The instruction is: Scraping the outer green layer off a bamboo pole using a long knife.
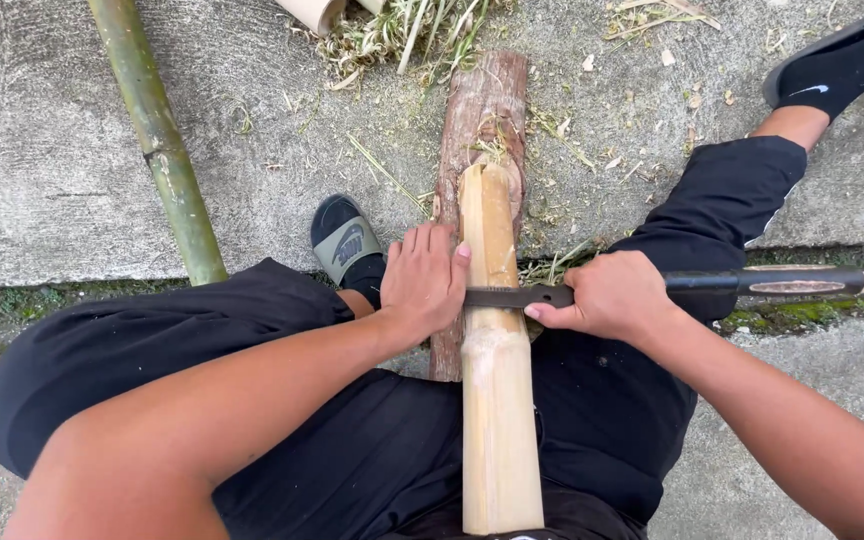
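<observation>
The concrete ground [42, 150] is seen from above, strewn with shavings and chips [402, 35]. On it a green bamboo pole [157, 135] lies at a slant to the left, well apart from the work. A reddish log [482, 100] is laid lengthwise between the legs, seemingly as a block to bear the piece above the concrete.

On that log a pale, peeled bamboo piece [497, 400] is rested — its far end on the wood, its near end drawn in toward the lap, so that it is kept steady and raised.

Across it a long dark knife [712, 285] is set crosswise, its blade lying on the bamboo just above a node. The right hand [607, 298] is clenched around the knife beside the bamboo, with more of the dark tool running out past it to the right. The left hand [422, 280] is laid flat against the left side of the bamboo, fingers [432, 240] spread and pressing rather than gripping — apparently to brace the piece and the blade tip, which is hidden beneath the palm.
</observation>
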